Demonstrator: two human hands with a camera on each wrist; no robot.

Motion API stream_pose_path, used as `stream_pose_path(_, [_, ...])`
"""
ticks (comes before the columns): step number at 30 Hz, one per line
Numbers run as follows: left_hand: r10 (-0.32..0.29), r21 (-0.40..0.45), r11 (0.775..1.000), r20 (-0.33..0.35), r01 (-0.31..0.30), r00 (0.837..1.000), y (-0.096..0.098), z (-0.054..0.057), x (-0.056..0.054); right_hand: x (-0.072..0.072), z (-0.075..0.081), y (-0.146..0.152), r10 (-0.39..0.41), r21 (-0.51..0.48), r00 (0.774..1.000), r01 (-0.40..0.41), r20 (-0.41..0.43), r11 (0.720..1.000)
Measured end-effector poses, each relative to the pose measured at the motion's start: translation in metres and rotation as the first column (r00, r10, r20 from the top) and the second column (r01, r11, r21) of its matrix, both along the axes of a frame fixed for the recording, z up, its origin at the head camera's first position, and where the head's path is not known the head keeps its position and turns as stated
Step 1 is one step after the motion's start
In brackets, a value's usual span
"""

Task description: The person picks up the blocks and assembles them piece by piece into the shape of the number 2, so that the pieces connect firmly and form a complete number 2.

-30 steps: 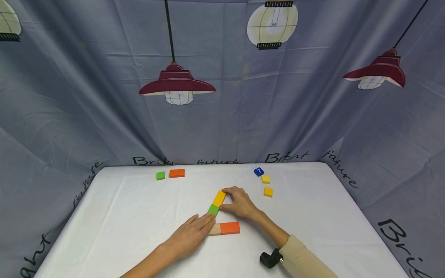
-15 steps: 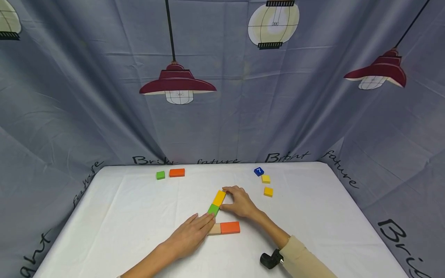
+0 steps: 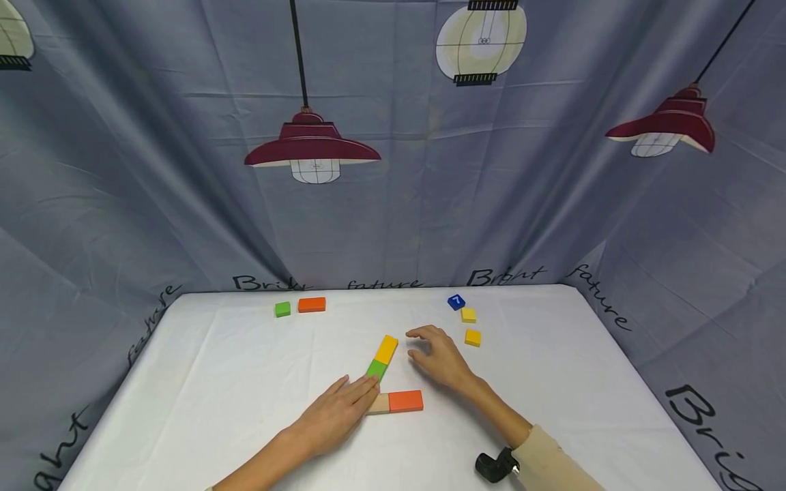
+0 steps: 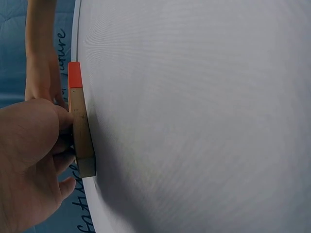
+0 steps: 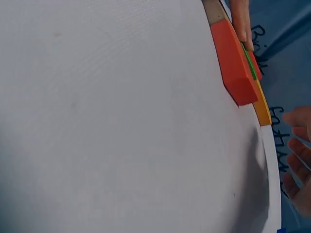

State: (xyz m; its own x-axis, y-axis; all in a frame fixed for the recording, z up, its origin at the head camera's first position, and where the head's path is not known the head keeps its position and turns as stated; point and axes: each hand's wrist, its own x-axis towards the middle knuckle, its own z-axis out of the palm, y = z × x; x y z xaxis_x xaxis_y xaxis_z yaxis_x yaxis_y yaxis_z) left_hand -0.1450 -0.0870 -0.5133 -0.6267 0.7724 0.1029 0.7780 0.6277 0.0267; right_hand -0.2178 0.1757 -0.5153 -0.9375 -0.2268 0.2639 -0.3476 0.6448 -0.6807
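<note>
My left hand [image 3: 334, 417] lies flat with straight fingers, its fingertips on the near end of a green block [image 3: 377, 369]. A yellow block [image 3: 386, 350] continues from the green one in a slanting line. Below them, a plain wooden block [image 3: 381, 404] sits end to end with an orange-red block [image 3: 406, 401]; my left hand hides part of the wooden one. To the right of the yellow block, my right hand [image 3: 439, 358] holds nothing, thumb and fingers parted. The right wrist view shows these fingers [image 5: 297, 160] apart from the yellow block's end [image 5: 263, 109].
At the back left of the white table [image 3: 202, 382] lie a small green block [image 3: 282, 309] and an orange block [image 3: 312, 305]. A blue block [image 3: 456, 302] marked 7 and two small yellow blocks, one nearer [image 3: 473, 337] and one farther [image 3: 469, 315], lie at the back right.
My right hand has let go of the yellow block and drawn back to the right. The left hand stays in place, and the blocks keep their layout.
</note>
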Motion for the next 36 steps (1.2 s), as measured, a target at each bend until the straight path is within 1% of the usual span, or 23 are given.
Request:
stream_pose_path(6, [0.001, 0.001, 1.000, 0.000, -0.001, 1.000, 0.000, -0.001, 0.000, 0.003, 0.003, 0.021, -0.055, -0.012, 0.998, 0.055, 0.016, 0.998])
stream_pose_path(12, [0.000, 0.000, 1.000, -0.010, 0.000, 1.000, 0.000, -0.002, 0.001, 0.003, 0.006, 0.054, -0.098, -0.037, 0.995, 0.097, -0.028, 0.995])
stream_pose_path(15, [-0.002, -0.002, 1.000, -0.011, 0.002, 1.000, 0.000, -0.001, 0.001, 0.001, 0.006, 0.071, -0.122, -0.054, 0.992, 0.121, -0.022, 0.991])
stream_pose_path(19, [-0.007, 0.002, 1.000, -0.018, 0.007, 1.000, 0.000, 0.000, 0.001, -0.001, 0.003, 0.089, -0.164, -0.070, 0.986, 0.165, 0.019, 0.984])
stream_pose_path(24, [-0.009, 0.006, 1.000, -0.021, 0.009, 1.000, 0.000, 0.001, 0.000, -0.005, -0.007, 0.105, -0.211, -0.022, 0.975, 0.213, 0.064, 0.977])
stream_pose_path(26, [-0.008, 0.005, 1.000, -0.017, 0.008, 1.000, 0.000, 0.000, 0.000, -0.006, -0.010, 0.109, -0.220, 0.004, 0.972, 0.220, 0.080, 0.975])
stream_pose_path(29, [-0.008, 0.004, 1.000, -0.012, 0.009, 1.000, 0.000, 0.000, 0.000, -0.006, -0.012, 0.113, -0.224, 0.016, 0.967, 0.224, 0.123, 0.974])
stream_pose_path(33, [-0.008, 0.001, 1.000, -0.020, 0.008, 1.000, 0.000, 0.000, 0.000, -0.007, -0.012, 0.118, -0.233, 0.016, 0.953, 0.234, 0.193, 0.972])
stream_pose_path(36, [-0.005, -0.003, 1.000, -0.022, 0.004, 1.000, 0.001, 0.000, 0.000, -0.008, -0.011, 0.121, -0.235, 0.030, 0.947, 0.235, 0.218, 0.972])
